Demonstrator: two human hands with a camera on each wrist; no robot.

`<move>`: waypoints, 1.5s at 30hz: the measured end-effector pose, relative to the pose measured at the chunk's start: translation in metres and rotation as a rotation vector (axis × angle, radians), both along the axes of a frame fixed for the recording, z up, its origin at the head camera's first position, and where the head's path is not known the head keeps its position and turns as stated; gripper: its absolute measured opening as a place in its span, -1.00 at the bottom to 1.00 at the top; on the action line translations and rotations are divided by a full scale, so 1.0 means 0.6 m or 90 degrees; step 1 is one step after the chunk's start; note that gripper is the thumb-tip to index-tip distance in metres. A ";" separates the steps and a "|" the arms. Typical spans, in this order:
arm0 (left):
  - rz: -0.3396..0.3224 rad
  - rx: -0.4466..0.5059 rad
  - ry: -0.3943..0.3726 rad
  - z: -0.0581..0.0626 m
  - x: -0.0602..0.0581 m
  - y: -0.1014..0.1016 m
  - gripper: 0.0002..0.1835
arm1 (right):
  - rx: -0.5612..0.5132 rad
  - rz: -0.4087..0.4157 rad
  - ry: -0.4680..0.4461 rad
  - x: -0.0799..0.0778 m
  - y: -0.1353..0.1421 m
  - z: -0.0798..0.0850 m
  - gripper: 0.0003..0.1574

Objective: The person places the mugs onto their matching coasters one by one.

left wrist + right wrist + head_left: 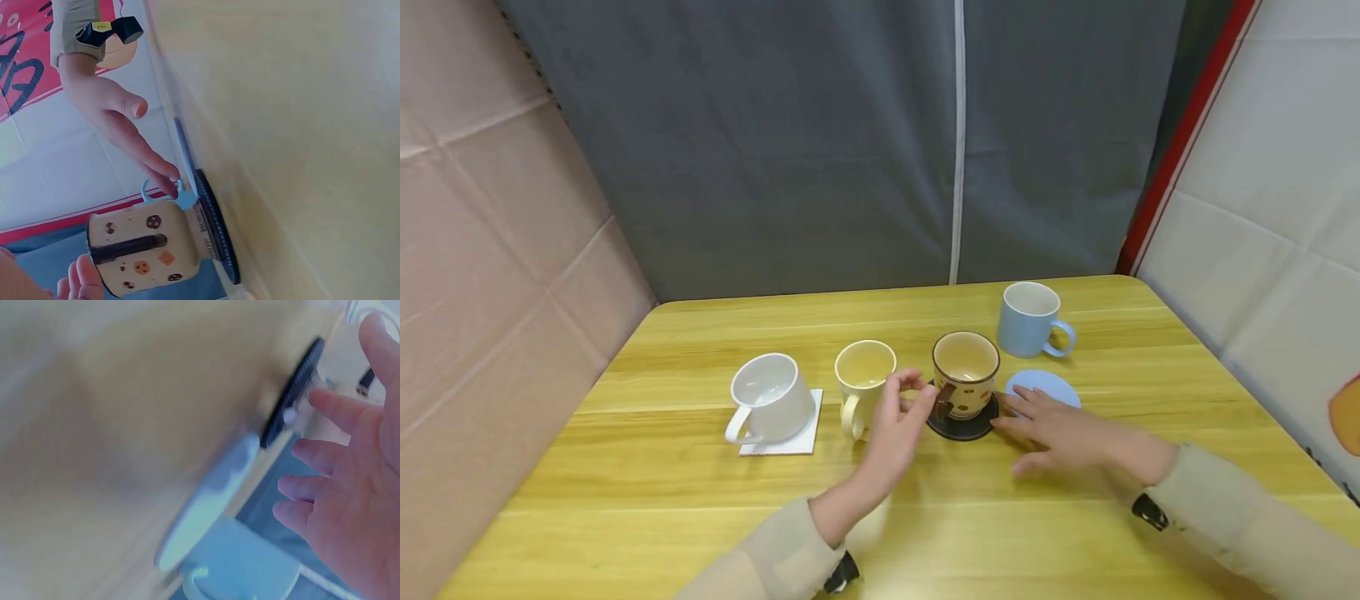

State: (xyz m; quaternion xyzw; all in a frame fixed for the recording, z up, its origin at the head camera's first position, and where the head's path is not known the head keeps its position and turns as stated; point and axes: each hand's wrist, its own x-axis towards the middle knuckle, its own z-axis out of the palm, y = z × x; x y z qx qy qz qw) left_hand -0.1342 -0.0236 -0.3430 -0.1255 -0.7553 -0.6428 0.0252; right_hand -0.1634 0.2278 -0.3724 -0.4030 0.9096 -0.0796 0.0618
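Observation:
A cream mug with a cookie pattern and a dark brown handle (pixel 966 371) stands on a round black coaster (pixel 958 429). My left hand (pixel 891 429) is beside its handle, fingers loosely bent and holding nothing; in the left wrist view those fingertips (pixel 81 278) are close to the mug's handle side. On the mug's other side my right hand (pixel 1067 432) is spread with fingers extended, its fingertips by the black coaster and over the near edge of a round light-blue coaster (pixel 1047 385). Whether they touch either coaster, I cannot tell.
A pale yellow mug (pixel 865 379) stands just left of my left hand. Farther left, a white mug (pixel 771 400) is on a square white coaster (pixel 801 437). A blue mug (pixel 1028 321) stands behind the blue coaster. Grey curtain (pixel 820 167) hangs behind the wooden table (pixel 647 467).

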 end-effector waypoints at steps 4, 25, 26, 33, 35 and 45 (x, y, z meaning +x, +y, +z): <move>-0.036 -0.020 0.071 0.007 0.014 0.006 -0.64 | -0.011 -0.008 0.021 -0.007 0.018 0.014 -0.19; -0.170 -0.653 0.447 -0.008 0.030 0.127 -0.58 | -0.105 -0.134 0.043 -0.034 0.115 0.068 -0.32; -0.169 -0.670 0.434 -0.011 0.028 0.134 -0.56 | -0.108 -0.138 0.050 -0.037 0.118 0.068 -0.33; -0.155 -0.779 0.316 -0.034 0.010 0.185 -0.47 | -0.161 -0.200 0.110 -0.060 0.131 0.064 -0.46; -0.156 -0.807 0.261 -0.039 0.004 0.199 -0.42 | -0.181 -0.226 0.115 -0.067 0.133 0.062 -0.47; -0.178 -0.901 0.091 -0.060 -0.020 0.239 -0.31 | -0.341 -0.386 0.005 -0.107 0.135 0.046 -0.46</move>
